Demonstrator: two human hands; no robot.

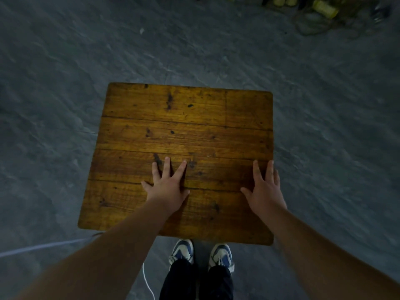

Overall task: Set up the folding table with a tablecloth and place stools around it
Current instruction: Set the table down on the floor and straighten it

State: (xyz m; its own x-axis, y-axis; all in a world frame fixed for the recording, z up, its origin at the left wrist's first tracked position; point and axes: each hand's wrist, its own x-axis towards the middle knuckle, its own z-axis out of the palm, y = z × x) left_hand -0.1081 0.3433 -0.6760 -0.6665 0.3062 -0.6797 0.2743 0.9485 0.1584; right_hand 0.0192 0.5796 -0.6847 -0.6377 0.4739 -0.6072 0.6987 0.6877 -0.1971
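The folding table [184, 126] stands in front of me with its square, worn wooden top level and bare. My left hand [167, 187] lies flat on the near middle of the top, fingers spread. My right hand [265, 191] rests flat near the right edge, its outer fingers at the rim. Neither hand holds anything. No tablecloth and no stool is in view. The table's legs are hidden under the top.
Grey concrete floor [65, 105] surrounds the table. My feet in blue and white shoes [201, 254] stand just under its near edge. A white cord [149, 284] runs on the floor at my left. Yellowish containers and tangled cables [324, 9] lie at the far right.
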